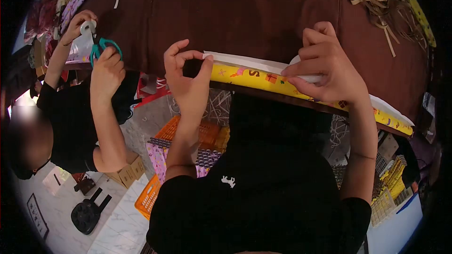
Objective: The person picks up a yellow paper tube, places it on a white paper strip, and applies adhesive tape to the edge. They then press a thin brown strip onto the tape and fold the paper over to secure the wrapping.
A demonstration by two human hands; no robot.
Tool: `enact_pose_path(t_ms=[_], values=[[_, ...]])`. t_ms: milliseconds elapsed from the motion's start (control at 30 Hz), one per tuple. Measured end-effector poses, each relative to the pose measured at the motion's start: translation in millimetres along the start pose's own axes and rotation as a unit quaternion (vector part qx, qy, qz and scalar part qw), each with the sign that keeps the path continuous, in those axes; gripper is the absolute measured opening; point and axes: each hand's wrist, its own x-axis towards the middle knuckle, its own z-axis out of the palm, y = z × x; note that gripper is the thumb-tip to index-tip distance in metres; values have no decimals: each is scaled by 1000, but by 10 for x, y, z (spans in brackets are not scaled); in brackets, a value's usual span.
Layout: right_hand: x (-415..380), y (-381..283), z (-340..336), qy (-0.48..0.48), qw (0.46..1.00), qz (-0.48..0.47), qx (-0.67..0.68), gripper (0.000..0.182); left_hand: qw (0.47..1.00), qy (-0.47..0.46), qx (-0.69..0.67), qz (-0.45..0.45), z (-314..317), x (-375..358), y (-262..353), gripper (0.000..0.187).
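A long yellow printed paper roll (294,90) lies along the table's near edge, with a white strip (249,59) running along its far side. At the roll's left end, my left hand (188,73) pinches the strip's end between thumb and forefinger, its other fingers raised and bent. Further right, my right hand (327,63) is closed around a white rounded piece that looks like a tape roll (310,78). Its fingertips press on the strip and the paper; part of the white piece is hidden behind the fingers.
At left, a co-worker holds teal-handled scissors (104,49) and a white tape roll (87,27). Brown strips (376,0) lie on the brown table cover (226,14) at far right. Below the edge stands an orange crate (176,134).
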Motion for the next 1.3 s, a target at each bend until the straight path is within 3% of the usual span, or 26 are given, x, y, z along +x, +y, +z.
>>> enact_pose_path(t_ms=[67,267,1300], values=[[12,-26,-8,-4,998,-11,-56,10,1000,2,5,3,6,-10,-13,47],[18,-53,72,29,992,-34,-121,14,1000,8,9,-1,9,-5,4,47],[24,-139,184,20,973,-28,-228,6,998,-18,64,8,18,135,-90,39]])
